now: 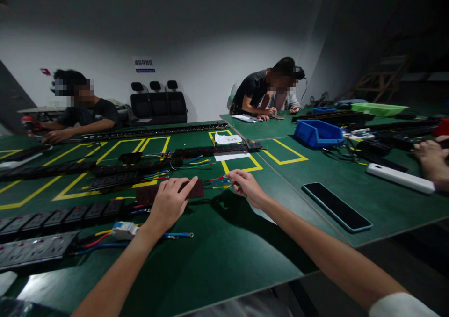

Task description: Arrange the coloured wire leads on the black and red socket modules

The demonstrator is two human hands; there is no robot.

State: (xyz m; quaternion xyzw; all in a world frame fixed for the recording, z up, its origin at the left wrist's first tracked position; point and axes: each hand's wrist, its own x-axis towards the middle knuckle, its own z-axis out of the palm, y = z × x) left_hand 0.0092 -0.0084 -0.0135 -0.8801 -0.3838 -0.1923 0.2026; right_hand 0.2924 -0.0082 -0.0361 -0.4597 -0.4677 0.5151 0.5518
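- left hand (170, 202) lies over a dark red socket strip (195, 189) on the green desk (224, 270); whether it grips cannot be told
- right hand (245, 186) pinches the ends of the strip's coloured wires (218, 180), between both hands
- white circuit breaker (124, 230) lies near-left of the left hand
- smartphone (336, 206) lies right of the right hand, blue bin (319, 133) farther off

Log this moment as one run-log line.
left hand: on dark strip | right hand: at wire ends, grip unclear | phone: lying on green table
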